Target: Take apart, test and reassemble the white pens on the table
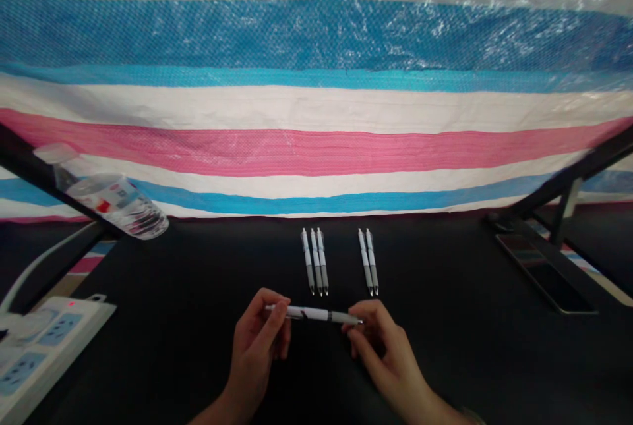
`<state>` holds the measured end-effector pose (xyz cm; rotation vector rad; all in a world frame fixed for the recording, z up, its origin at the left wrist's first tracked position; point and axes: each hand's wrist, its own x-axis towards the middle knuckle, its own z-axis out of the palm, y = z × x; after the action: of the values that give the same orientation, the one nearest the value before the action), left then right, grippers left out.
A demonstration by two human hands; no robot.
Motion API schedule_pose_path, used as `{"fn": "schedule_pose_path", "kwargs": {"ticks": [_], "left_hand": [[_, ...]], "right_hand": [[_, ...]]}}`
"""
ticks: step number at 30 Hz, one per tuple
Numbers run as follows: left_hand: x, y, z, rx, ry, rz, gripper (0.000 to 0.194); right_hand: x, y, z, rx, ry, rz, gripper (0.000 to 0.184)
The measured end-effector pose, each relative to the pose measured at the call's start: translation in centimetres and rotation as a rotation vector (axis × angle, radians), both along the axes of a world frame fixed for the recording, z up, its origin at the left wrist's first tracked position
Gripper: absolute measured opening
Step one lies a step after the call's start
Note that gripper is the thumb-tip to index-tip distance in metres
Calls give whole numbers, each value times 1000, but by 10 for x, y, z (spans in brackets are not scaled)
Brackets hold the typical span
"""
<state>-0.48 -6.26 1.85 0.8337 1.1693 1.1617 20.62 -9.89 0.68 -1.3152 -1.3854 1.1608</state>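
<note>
A white and grey click pen lies almost level between my two hands, above the black tabletop. My left hand pinches its clicker end between thumb and fingers. At the grey tip end, my right hand has its thumb and fingers curled around the point. Just beyond, a group of three similar pens rests on the table, tips toward me. To their right lies a pair of matching pens, side by side.
A power strip with a lit red light sits at the left edge. Behind it a clear plastic bottle leans by a dark frame bar. At right lies a phone. A striped plastic sheet hangs behind the black table.
</note>
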Motion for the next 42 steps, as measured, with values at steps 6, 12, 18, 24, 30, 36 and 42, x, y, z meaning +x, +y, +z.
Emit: {"fn": "schedule_pose_path", "kwargs": {"ticks": [6,12,18,24,30,36,42], "left_hand": [[0,2,0,-16,9,-16,41],[0,2,0,-12,9,-20,40],[0,3,1,-26,1,-17,42],[0,5,-1,-15,14,-34,41],[0,6,-1,4,29,-64,41],[0,7,-2,8,20,-50,39],[-5,7,-8,64,54,-114,35]], "right_hand": [[1,1,2,-54,-51,122,43],[-1,1,-2,-42,-19,31,26],[0,2,0,-63,-49,116,36],[0,2,2,-76,-76,106,37],[-2,0,0,-198,55,174,62],[-1,2,7,-90,-62,146,41],[1,0,-2,-225,33,184,57]]}}
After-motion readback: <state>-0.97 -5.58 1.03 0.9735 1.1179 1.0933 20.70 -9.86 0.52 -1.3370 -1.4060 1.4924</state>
